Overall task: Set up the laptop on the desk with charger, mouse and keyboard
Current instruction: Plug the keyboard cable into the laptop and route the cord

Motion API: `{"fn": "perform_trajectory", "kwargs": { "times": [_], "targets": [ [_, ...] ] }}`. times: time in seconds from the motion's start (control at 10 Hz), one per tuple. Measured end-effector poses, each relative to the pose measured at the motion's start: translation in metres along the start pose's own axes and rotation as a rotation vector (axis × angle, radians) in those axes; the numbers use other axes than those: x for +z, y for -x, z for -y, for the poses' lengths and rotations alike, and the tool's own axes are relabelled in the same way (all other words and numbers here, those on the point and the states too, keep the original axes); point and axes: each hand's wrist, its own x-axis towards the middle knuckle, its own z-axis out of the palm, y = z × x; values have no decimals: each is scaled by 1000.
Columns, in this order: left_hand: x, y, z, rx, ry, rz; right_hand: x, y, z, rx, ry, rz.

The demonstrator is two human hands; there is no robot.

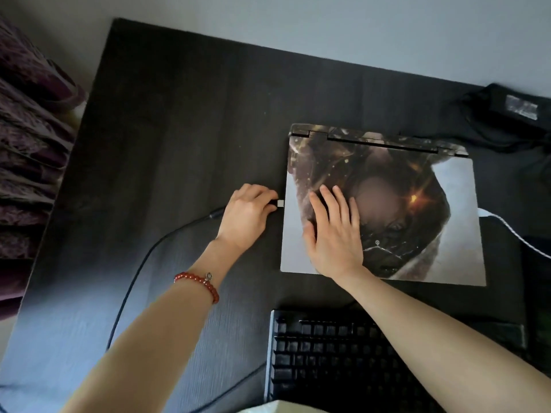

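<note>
Pinching a USB plug (279, 203) at the closed laptop's (384, 210) left edge, the left hand (246, 217) grips it; the right hand (334, 231) lies spread on the lid, keyboard (337, 359) nearer on the worktop (179, 129).

Desk (179, 120): dark wood grain, matt. Laptop (447, 228) lid under the flat right hand (334, 231): printed skin, smooth, slight sheen. Plug (280, 203) at the left hand (247, 216) fingertips: bright metal; cable (131, 281) behind it matt black rubber. Keyboard (328, 359): black plastic, semi-gloss keys. Wrist bracelet (198, 280): glossy red beads.
</note>
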Motion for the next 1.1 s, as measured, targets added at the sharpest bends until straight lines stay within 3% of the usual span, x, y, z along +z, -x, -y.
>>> {"fn": "perform_trajectory", "kwargs": {
  "times": [0.2, 0.6, 0.9, 1.1],
  "targets": [
    [-7, -9, 13, 95, -58, 66, 2, -7, 3, 60, -17, -38],
    [-17, -6, 16, -250, 333, 221, 7, 3, 17, 186, -57, -71],
    [-10, -11, 25, 21, 138, 77, 6, -1, 19, 188, -85, -108],
    [-4, -5, 30, 59, 114, 60, 6, -1, 19, 192, -94, -113]
  ]
}}
